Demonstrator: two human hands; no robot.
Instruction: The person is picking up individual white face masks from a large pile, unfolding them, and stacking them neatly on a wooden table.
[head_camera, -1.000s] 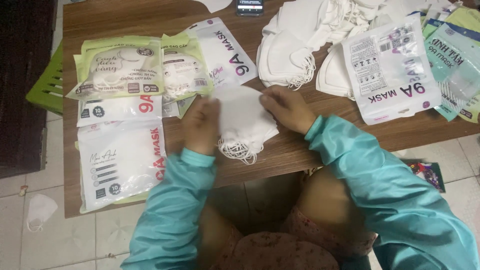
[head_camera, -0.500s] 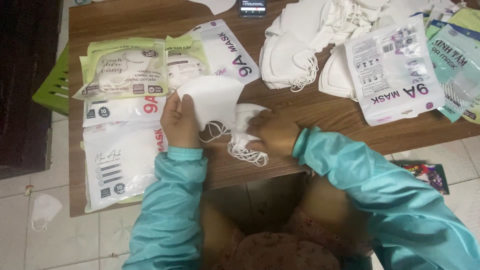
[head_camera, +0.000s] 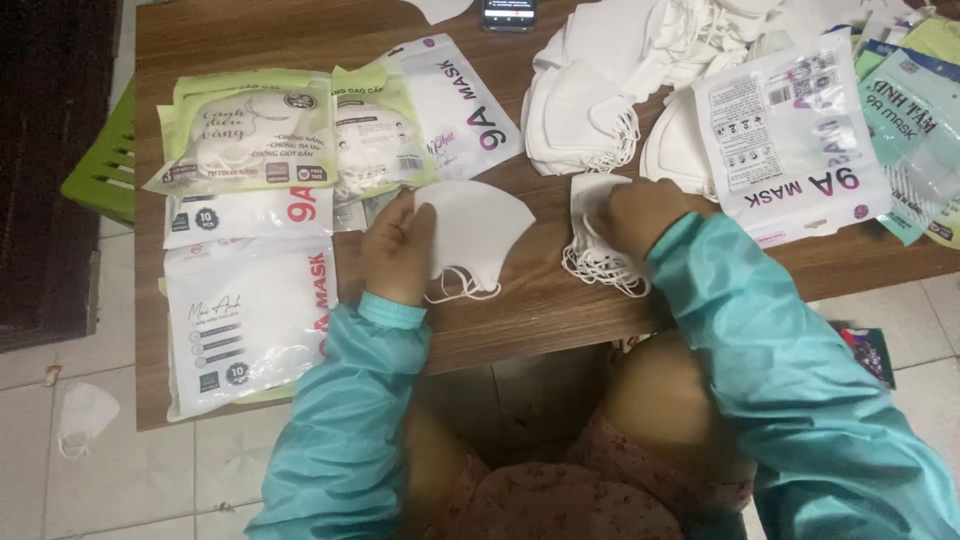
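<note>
Folded white face mask (head_camera: 480, 225) pinched in left hand (head_camera: 398, 250) grip, lifted just above table (head_camera: 540, 300); right hand (head_camera: 640, 215) grip closed on small mask stack (head_camera: 595, 225). Risk: dangling ear loops (head_camera: 462, 290) could snag, dragging loose masks off the table edge.

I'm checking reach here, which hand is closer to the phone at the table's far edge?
Right. The right hand rests on a small mask stack, below and slightly right of the phone. The left hand, holding a white mask, sits lower, farther left.
</note>
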